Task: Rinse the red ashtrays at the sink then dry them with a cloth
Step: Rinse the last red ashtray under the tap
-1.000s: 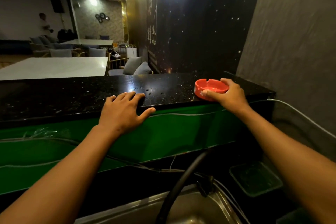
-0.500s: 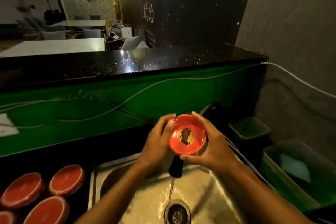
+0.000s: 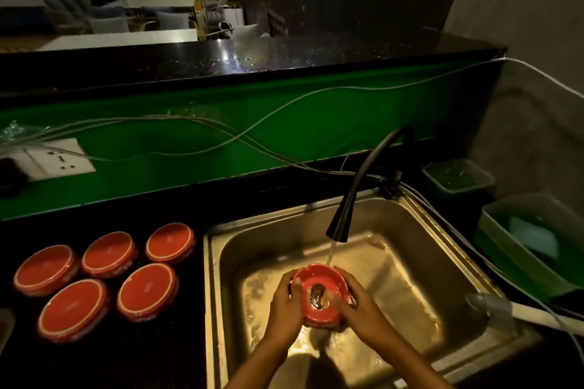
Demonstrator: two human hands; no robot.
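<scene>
Gripping one red ashtray (image 3: 320, 294) between left hand (image 3: 284, 309) and right hand (image 3: 360, 309), under the running tap (image 3: 339, 224), over the sink (image 3: 410, 230); five ashtrays (image 3: 109, 253) inverted on the bench (image 3: 142, 350).

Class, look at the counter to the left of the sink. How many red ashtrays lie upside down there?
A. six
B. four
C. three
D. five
D: five upturned ashtrays lie on the black counter left of the sink, three in the back row and two in front; a sixth ashtray is held under the tap by the left hand and right hand.
</scene>
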